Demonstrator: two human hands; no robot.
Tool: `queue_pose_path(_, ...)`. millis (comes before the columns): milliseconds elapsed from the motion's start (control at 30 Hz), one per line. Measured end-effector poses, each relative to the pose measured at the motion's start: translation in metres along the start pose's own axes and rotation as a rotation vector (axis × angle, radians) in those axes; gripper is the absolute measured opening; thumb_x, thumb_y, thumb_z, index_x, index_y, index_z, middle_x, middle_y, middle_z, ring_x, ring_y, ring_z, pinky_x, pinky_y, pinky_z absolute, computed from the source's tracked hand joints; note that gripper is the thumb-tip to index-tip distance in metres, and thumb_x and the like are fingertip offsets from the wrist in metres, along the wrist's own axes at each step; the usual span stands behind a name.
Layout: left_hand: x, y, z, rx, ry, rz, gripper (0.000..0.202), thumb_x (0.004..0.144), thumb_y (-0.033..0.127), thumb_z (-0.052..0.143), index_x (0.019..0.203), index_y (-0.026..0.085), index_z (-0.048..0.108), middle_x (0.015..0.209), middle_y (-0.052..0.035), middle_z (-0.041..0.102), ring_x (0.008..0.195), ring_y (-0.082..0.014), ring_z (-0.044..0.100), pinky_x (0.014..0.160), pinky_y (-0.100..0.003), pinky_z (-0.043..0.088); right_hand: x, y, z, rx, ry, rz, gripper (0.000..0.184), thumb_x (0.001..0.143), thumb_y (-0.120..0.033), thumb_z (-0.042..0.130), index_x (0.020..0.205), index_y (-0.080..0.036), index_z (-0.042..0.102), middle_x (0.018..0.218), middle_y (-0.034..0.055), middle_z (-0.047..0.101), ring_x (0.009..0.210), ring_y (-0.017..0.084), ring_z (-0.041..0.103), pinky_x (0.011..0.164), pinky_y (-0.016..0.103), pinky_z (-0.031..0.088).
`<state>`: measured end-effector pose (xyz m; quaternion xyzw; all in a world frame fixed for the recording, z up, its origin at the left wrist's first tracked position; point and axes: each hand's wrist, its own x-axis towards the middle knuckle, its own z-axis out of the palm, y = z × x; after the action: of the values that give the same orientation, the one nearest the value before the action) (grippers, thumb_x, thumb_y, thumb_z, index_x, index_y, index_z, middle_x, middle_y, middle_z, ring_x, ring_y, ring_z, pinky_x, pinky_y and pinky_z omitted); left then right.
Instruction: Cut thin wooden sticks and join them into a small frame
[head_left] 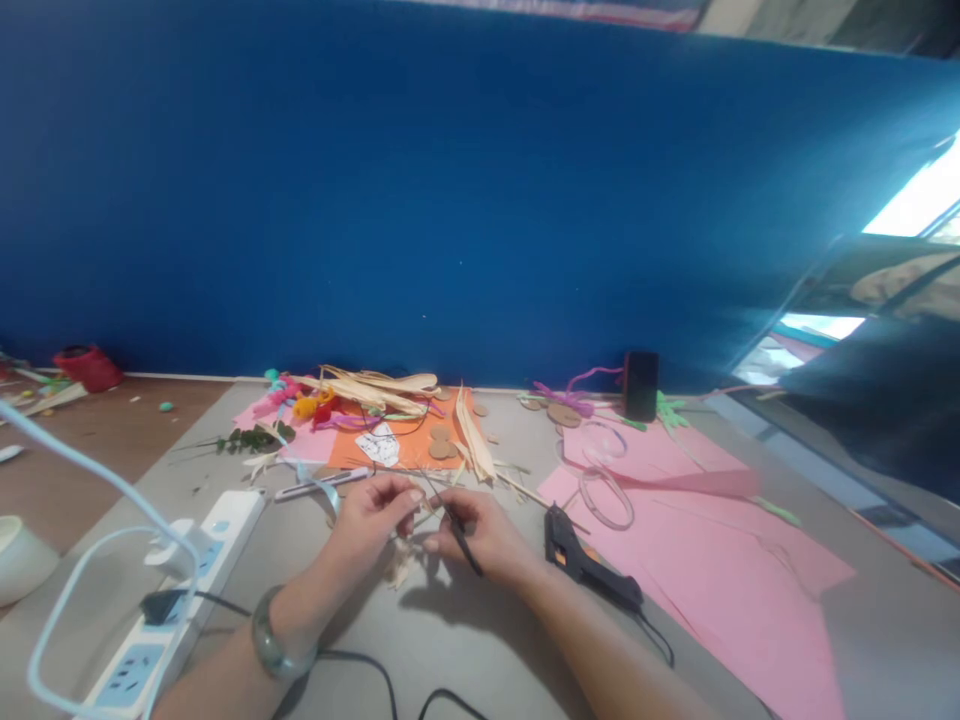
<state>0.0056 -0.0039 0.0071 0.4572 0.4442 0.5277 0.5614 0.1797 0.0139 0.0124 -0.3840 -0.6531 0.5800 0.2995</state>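
Early on, prob: left hand (375, 515) pinches pale straw strips (424, 518), right hand (486, 540) closed round thin black stick (469, 555); black glue gun (589, 565) lies untouched mid-table.

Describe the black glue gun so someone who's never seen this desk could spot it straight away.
Start at the grey table below the blue wall and find the big pink sheet on its right side. At the sheet's near-left edge, beside the right hand, lies the glue gun: the only black pistol-shaped tool, trailing a black cord.
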Motion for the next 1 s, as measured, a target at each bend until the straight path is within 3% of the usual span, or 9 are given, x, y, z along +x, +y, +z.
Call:
queue_pose_path(200,0.000,-0.001,0.000,-0.008,0.025,-0.011,0.015,0.072,0.026,0.066,0.068,0.014,0.060,0.050,0.0031,0.055,0.045,-0.0069,0.046,0.047,-0.018,0.036,-0.001,0.002,0.001,-0.023,-0.035,-0.014,0.044,0.056,-0.041,0.080,0.086,-0.012,0.066,0.056,-0.0052,0.044,0.053,0.008,0.035,0.049,0.021,0.029)
queue_pose_path(567,-0.001,0.000,0.002,-0.019,0.038,-0.008,0.016,0.071,0.027,0.066,0.068,0.014,0.059,0.049,0.0039,0.054,0.044,-0.0064,0.045,0.046,-0.017,0.035,0.002,0.013,0.002,-0.027,-0.043,-0.040,0.042,0.058,-0.037,0.079,0.089,-0.012,0.069,0.069,0.0009,0.057,0.059,0.011,0.043,0.054,0.023,0.036)
queue_pose_path(1000,-0.002,-0.001,0.001,0.031,0.038,0.010,0.018,0.073,0.029,0.066,0.066,0.014,0.058,0.046,0.0046,0.052,0.044,-0.0069,0.045,0.046,-0.018,0.035,0.002,0.017,0.002,-0.035,-0.019,0.021,0.046,0.052,-0.044,0.081,0.085,-0.013,0.070,0.058,-0.0029,0.049,0.052,0.009,0.038,0.049,0.021,0.034)
